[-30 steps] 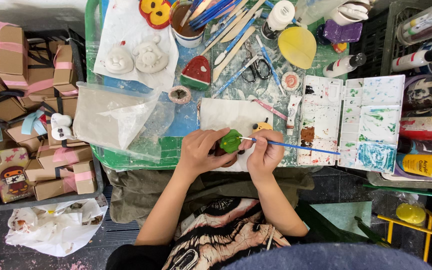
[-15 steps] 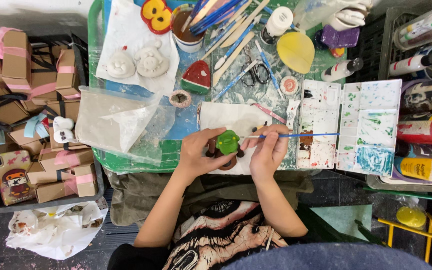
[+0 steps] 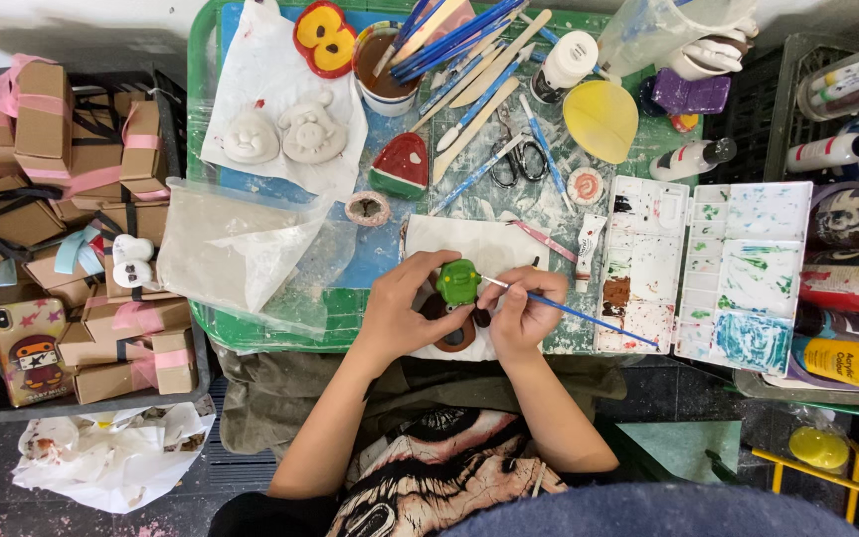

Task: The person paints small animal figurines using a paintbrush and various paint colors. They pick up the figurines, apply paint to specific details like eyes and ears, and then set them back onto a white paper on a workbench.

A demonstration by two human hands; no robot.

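At the near edge of the bench (image 3: 251,333) we see our left hand (image 3: 402,316) with its fingers curled shut around a small green figure (image 3: 459,282), holding it up just above a white sheet (image 3: 469,244) and a brown ring-shaped piece (image 3: 454,338) that lies under it. Our right hand (image 3: 519,313) sits just to the right, its fingers pinched closed on a thin blue brush (image 3: 589,318); the brush tip touches the right side of the green figure, and the handle runs off to the right over a white paint tray (image 3: 638,264). A second paint tray (image 3: 748,268), smeared with green and blue, lies right of that one. Farther off we see a red watermelon-slice piece (image 3: 400,166), scissors (image 3: 509,164) and two unpainted white figures (image 3: 285,134) on paper. At the far edge a cup (image 3: 382,70) holds many blue brushes. Left of the bench, brown gift boxes (image 3: 52,189) tied with ribbon fill a crate.
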